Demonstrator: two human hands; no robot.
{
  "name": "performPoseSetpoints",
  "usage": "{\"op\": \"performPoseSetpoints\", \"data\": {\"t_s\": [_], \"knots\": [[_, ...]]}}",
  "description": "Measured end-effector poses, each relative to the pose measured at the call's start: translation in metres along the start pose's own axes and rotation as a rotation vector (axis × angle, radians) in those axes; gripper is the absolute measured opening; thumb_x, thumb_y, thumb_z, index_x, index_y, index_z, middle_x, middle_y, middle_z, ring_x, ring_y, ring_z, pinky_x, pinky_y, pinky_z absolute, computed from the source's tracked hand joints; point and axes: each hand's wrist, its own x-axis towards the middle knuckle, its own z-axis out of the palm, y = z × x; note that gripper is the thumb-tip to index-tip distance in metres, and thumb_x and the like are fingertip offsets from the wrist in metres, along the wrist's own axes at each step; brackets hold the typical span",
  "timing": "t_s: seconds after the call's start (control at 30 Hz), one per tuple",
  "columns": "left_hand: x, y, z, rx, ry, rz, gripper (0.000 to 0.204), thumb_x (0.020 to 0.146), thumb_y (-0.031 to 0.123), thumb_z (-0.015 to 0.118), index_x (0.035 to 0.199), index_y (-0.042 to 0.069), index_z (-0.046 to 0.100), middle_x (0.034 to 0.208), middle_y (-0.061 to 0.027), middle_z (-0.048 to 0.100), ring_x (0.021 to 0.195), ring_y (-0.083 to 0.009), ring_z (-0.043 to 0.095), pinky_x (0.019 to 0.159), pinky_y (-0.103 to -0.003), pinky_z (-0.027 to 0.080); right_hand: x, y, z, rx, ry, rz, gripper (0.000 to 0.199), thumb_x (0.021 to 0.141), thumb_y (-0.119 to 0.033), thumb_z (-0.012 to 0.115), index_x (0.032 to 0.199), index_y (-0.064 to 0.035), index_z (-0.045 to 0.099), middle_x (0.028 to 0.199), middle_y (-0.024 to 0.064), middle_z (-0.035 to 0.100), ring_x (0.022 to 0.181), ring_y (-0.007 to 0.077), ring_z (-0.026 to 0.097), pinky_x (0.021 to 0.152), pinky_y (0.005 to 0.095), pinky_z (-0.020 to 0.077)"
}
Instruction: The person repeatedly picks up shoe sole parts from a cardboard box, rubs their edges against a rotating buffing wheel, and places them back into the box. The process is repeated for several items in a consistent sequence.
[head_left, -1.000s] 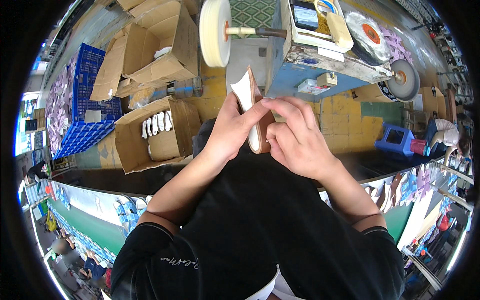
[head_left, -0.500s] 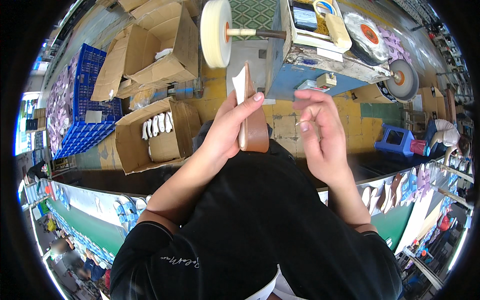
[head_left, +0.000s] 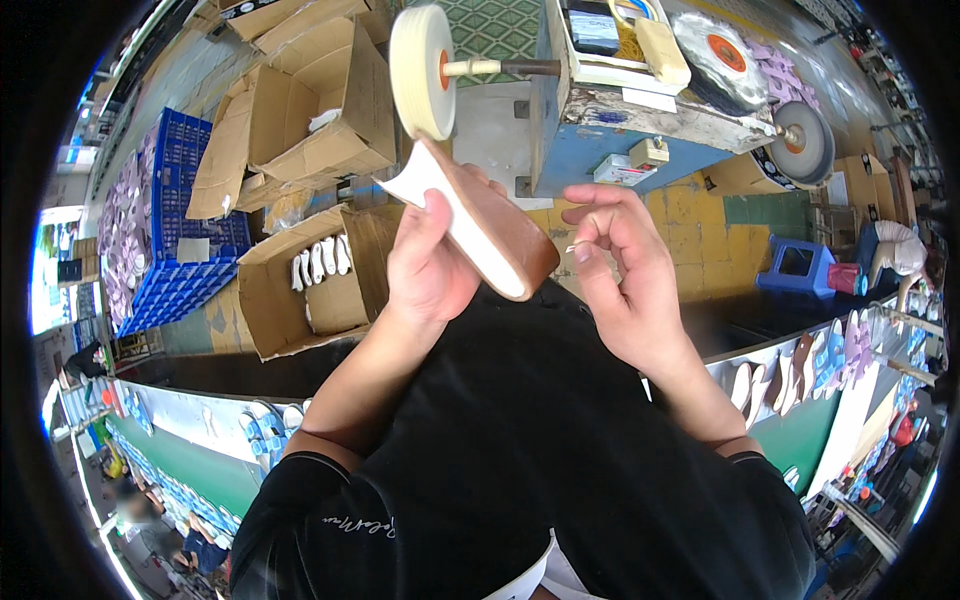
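shoe sole (head_left: 480, 225): held in the left hand (head_left: 430, 265); smooth matt brown top, pale off-white edge that looks like foam or rubber.
buffing wheel (head_left: 420, 70): just above the left hand; soft, fuzzy cream cloth, matt, with an orange hub.
machine body (head_left: 640, 125): above the right hand (head_left: 625, 275); blue painted metal, worn and chipped, dull with grime.
boxes (head_left: 310, 280): left of the hands; plain brown cardboard, matt, creased.
crate (head_left: 175, 230): far left; blue plastic lattice, slight sheen.
stool (head_left: 795, 270): right of the hands; blue plastic, smooth.
apron (head_left: 520, 440): below the hands; black matt cloth.

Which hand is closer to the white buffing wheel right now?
Left. The left hand holds the shoe sole just under the buffing wheel; the right hand hangs farther right, empty.
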Motion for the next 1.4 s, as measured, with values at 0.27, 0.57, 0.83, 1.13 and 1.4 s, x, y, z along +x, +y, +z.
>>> {"op": "performPoseSetpoints", "data": {"t_s": [0.27, 0.57, 0.83, 1.13, 1.4], "knots": [[0.012, 0.025, 0.009, -0.218, -0.34, -0.031, 0.048, 0.105, 0.055, 0.085, 0.121, 0.02, 0.055, 0.11, 0.002, 0.05, 0.111, -0.022, 0.051, 0.104, -0.049, 0.05, -0.006, -0.001, 0.007, 0.2, 0.138, 0.001, 0.008, 0.104, 0.004, 0.065, 0.109, -0.0013, 0.064, 0.145, 0.0208, 0.066, 0.12, 0.0264, 0.073, 0.103, 0.0389, 0.0585], [-0.001, 0.005, 0.0, 0.141, 0.045, 0.097, 0.047, 0.12, 0.034, 0.069, 0.157, 0.006, 0.061, 0.151, -0.0087, 0.071, 0.142, -0.0258, 0.066, 0.124, -0.049, 0.049, -0.002, -0.015, 0.003, -0.111, 0.028, -0.149, 0.01, 0.101, 0.004, 0.066, 0.109, -0.0028, 0.064, 0.154, 0.0221, 0.061, 0.135, 0.0367, 0.068, 0.118, 0.0484, 0.0522], [-0.006, -0.016, 0.002, 0.318, 0.168, 0.121, 0.041, 0.12, 0.027, 0.071, 0.152, 0.003, 0.063, 0.146, -0.0086, 0.073, 0.131, -0.0185, 0.07, 0.114, -0.043, 0.056, 0.014, -0.005, 0.024, -0.336, 0.064, -0.267, 0.024, 0.09, 0.004, 0.081, 0.107, -0.0042, 0.066, 0.156, 0.0238, 0.06, 0.141, 0.0464, 0.062, 0.117, 0.0517, 0.0521], [-0.005, -0.018, 0.002, 0.377, 0.181, 0.138, 0.042, 0.12, 0.026, 0.071, 0.153, 0.001, 0.062, 0.143, -0.009, 0.074, 0.128, -0.0165, 0.07, 0.111, -0.038, 0.057, 0.014, 0.001, 0.03, -0.404, 0.075, -0.261, 0.025, 0.088, 0.004, 0.084, 0.104, -0.0041, 0.067, 0.157, 0.0225, 0.06, 0.141, 0.0469, 0.062, 0.117, 0.0523, 0.0518], [-0.007, -0.018, 0.007, 0.411, 0.181, 0.127, 0.035, 0.118, 0.023, 0.076, 0.143, 0.001, 0.064, 0.131, -0.0041, 0.074, 0.119, -0.0091, 0.067, 0.105, -0.03, 0.054, 0.016, 0.008, 0.031, -0.34, 0.156, -0.212, 0.031, 0.084, -0.001, 0.091, 0.103, -0.0046, 0.068, 0.144, 0.0198, 0.07, 0.13, 0.044, 0.068, 0.109, 0.0533, 0.057]]}}
